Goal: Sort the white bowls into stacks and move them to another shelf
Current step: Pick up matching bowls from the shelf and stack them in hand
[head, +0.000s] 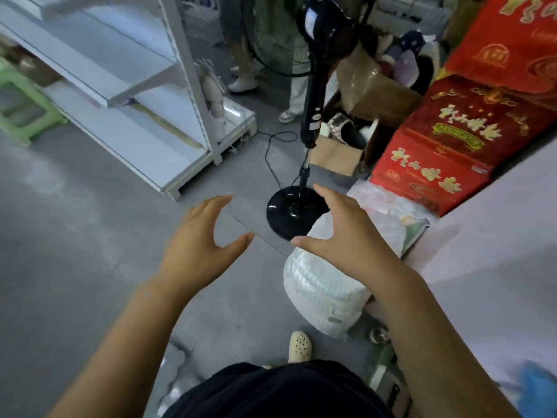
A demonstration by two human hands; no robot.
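Observation:
No white bowls are in view. My left hand [200, 241] and my right hand [340, 233] are held out in front of me over the grey floor, fingers spread and curved toward each other, with nothing in either. A white metal shelf unit [120, 95] stands at the upper left, and its boards look bare. My right hand hovers above a white wrapped bundle [319, 288] on the floor.
A black standing fan [294, 206] with its cable stands straight ahead. Red printed cartons [446, 152] and cardboard boxes are piled at the right, beside a pale surface [497, 236]. A green stool [21, 104] sits far left. Another person's legs [244, 70] are behind the fan.

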